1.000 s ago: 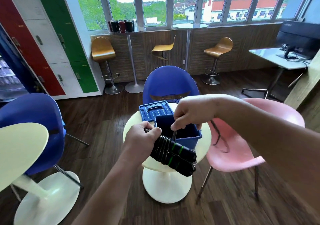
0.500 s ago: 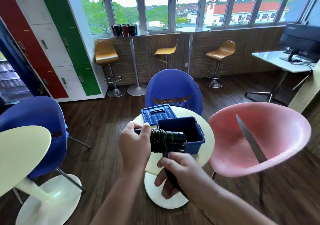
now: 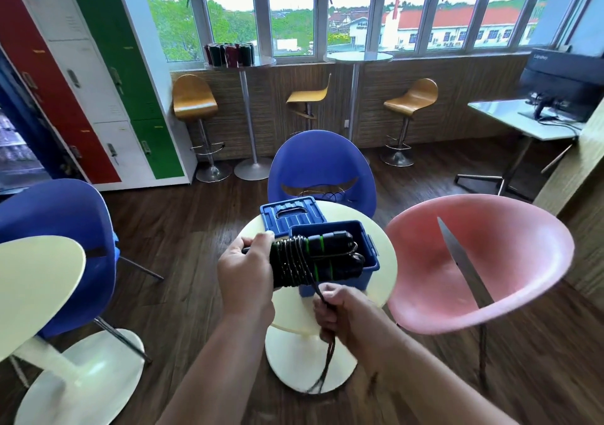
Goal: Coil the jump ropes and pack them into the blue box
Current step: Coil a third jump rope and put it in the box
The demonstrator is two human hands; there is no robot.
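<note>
In front of the blue box (image 3: 366, 274), the left hand (image 3: 243, 277) gripped the paired handles (image 3: 327, 254) as a spool while the right hand (image 3: 340, 313), fisted round the cord (image 3: 314, 289), pulled it taut for winding.

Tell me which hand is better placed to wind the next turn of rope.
Right. The right hand grips the loose rope just below the handles and is free to circle. The left hand grips the handles, holding the bundle.

Left hand (image 3: 245, 277) grips the jump rope handles (image 3: 315, 259) over the blue box (image 3: 371, 261); right hand (image 3: 340, 313) holds the cord (image 3: 322, 297).
</note>
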